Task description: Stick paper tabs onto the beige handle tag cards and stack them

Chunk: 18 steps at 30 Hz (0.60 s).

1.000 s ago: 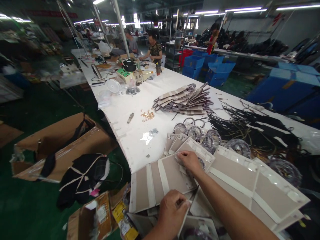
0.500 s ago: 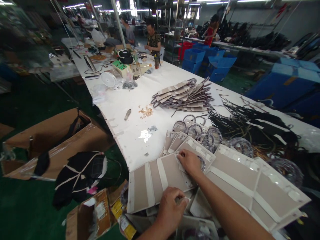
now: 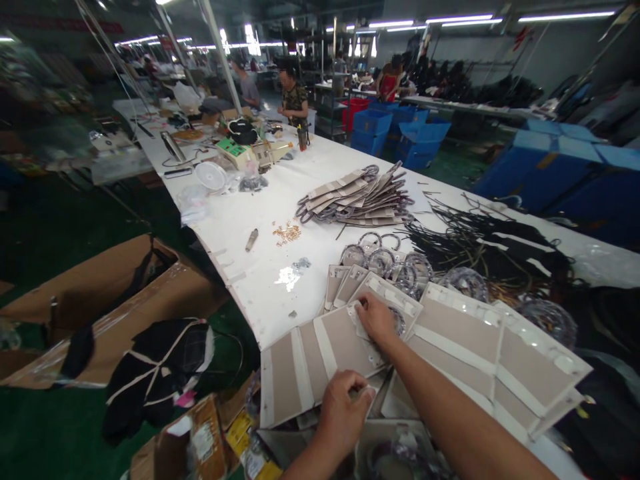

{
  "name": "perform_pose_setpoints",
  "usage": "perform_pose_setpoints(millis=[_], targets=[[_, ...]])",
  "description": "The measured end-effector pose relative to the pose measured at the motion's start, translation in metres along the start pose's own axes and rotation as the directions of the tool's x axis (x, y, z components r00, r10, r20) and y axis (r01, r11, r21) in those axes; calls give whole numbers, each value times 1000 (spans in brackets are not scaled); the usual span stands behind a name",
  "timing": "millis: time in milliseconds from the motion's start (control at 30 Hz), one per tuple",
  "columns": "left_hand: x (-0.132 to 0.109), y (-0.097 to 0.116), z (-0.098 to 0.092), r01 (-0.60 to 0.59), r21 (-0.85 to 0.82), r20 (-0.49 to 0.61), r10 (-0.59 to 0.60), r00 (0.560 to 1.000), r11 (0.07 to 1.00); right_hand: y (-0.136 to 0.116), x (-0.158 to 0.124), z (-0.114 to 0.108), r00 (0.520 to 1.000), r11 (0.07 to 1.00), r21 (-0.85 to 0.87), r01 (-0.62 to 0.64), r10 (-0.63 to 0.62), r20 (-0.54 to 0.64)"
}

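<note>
A flat beige bag panel [image 3: 283, 373] with pale strips across it lies in front of me, tilted at the table's near edge. With bent fingers, my right hand [image 3: 377, 320] pinches its upper right corner. My left hand [image 3: 344, 408] is closed at its lower right edge, thumb and forefinger pressed together; the exact contact is partly hidden. More beige panels [image 3: 453, 327] with pale strips fan out right of my right arm. Round handles wrapped in clear plastic [image 3: 383, 260] lie just behind my right hand.
On the white table [image 3: 235, 220] are a pile of panels with handles [image 3: 355, 197], small gold-coloured metal pieces [image 3: 287, 232] and black cords [image 3: 490, 240]. Open cardboard boxes [image 3: 130, 300] and a tied black bundle [image 3: 155, 373] stand left. Blue bins [image 3: 370, 130] and people are farther back.
The camera view has shifted slightly, so the background sits a little further left and the light tubes show more. Both hands keep almost the same place on the panel.
</note>
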<state>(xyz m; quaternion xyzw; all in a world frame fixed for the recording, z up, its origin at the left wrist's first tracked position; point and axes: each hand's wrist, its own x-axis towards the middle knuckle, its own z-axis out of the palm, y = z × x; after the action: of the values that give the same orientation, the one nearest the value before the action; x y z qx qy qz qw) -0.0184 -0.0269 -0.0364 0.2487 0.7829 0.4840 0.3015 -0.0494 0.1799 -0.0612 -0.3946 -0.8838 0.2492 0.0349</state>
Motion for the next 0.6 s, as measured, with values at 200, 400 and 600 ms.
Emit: perform_pose_setpoints(millis=[200,400,600], targets=[[-8,4,-2,-31,13,18,30,999,999,2,-16,-19,984,982,97,163,-168,50],[-14,9,-17,-85,-90,98,93,991,992,33,-64,-106,969,902,360,239,-196,-154],[-12,23,-51,-25,-151,556,106,824,988,155,-230,-153,842,866,477,-149,364,-398]])
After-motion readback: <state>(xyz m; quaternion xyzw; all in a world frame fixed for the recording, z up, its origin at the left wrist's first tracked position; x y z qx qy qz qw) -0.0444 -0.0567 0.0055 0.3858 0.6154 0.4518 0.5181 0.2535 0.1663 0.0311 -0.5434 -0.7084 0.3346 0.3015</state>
